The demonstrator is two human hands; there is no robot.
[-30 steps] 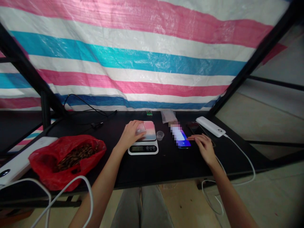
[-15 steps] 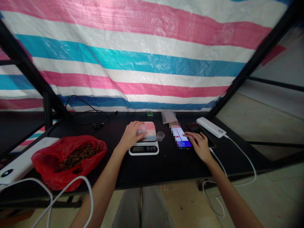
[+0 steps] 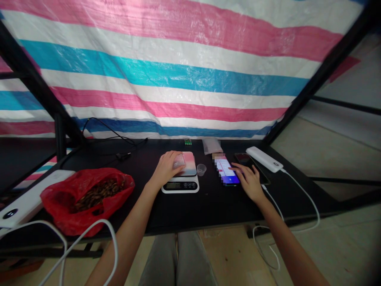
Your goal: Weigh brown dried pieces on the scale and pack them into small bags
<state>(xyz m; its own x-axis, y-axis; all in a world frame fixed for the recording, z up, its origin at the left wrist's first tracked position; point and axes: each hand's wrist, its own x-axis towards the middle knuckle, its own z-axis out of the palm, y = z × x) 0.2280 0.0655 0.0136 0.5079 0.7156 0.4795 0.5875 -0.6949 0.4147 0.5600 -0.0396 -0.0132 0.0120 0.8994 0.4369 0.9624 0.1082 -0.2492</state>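
Note:
My left hand is closed around a small clear plastic container, whose exact shape I cannot make out behind the fingers. It rests over the left part of the kitchen scale, a white one with a pink and grey plate and a dark display strip. Just right of the scale stands a small clear cup. Over a lit smartphone, my right hand has its fingers spread, with the index fingertip at the screen. A second, dark phone lies partly behind that hand.
On the left, a red plastic bag full of brown seeds or nuts sits against a white power bank. Another white power bank is at the right. Batteries and a pale packet lie at the back. White cables loop in front.
Almost nothing moves. My right index finger shifts slightly on the phone, and the picture on its screen changes a little. My left hand stays on the scale.

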